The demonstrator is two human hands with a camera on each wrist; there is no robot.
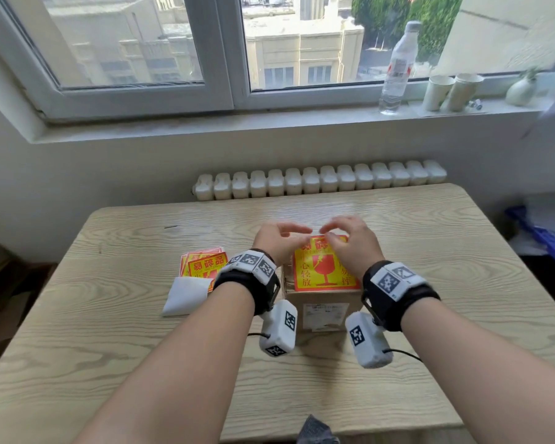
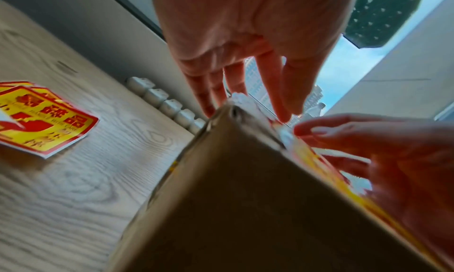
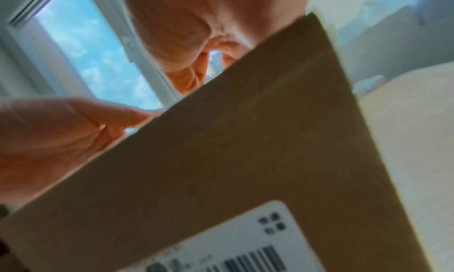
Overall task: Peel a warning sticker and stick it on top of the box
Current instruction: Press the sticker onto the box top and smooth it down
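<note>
Your wood-grain table (image 1: 398, 238) sits against a radiator (image 1: 321, 182) under the window. The cardboard box (image 1: 321, 304) stands mid-table, warning sticker (image 1: 321, 272) on its top. Your left hand (image 1: 277, 240) and right hand (image 1: 350, 243) hover at its far edge, fingers loosely curved, gripping nothing. Spare stickers (image 1: 205, 265) lie just left; bare table all round.

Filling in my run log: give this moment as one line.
sticker: on box top | left hand: open above far edge | right hand: open, fingertips at far edge | spare stickers: left
</note>
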